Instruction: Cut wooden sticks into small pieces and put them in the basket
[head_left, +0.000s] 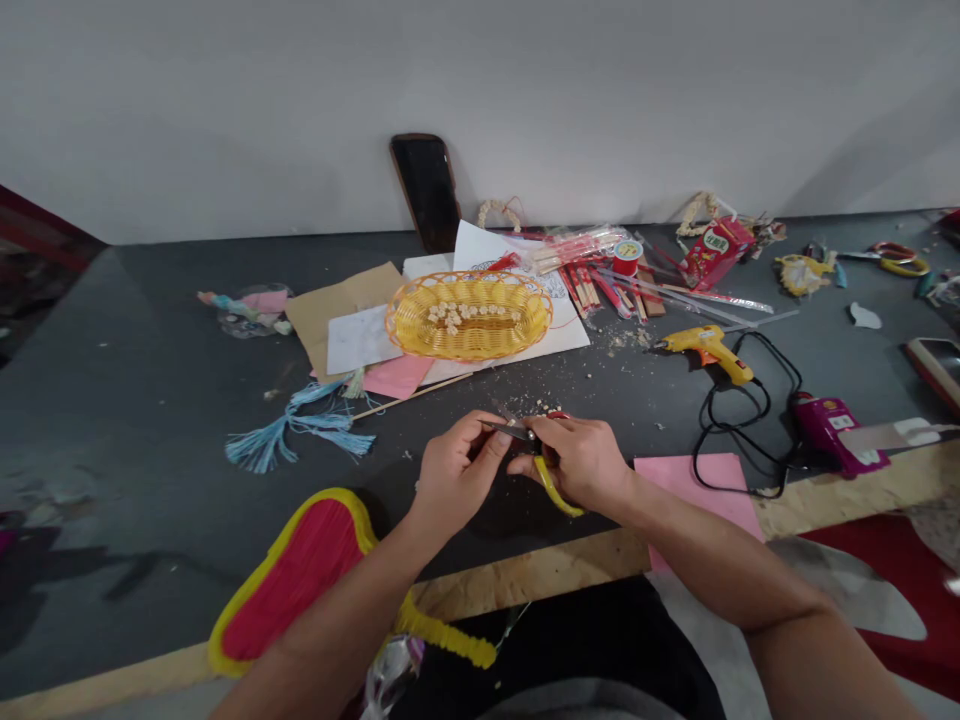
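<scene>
Right hand (581, 462) fingers curled round scissors (536, 455) (yellow handles); left hand (454, 475) fingers pinch blade tip.

Dark table (135, 400): yellow basket (469, 315), glue gun (709, 347), blue tassel (300, 430), pink paper (705, 495).

At our twelve o'clock sits a glossy woven plastic basket (469, 315); our scissors (536, 450) show bare metal blades, yellow plastic handles; the worktop (150, 400) looks matt, dusty.
</scene>
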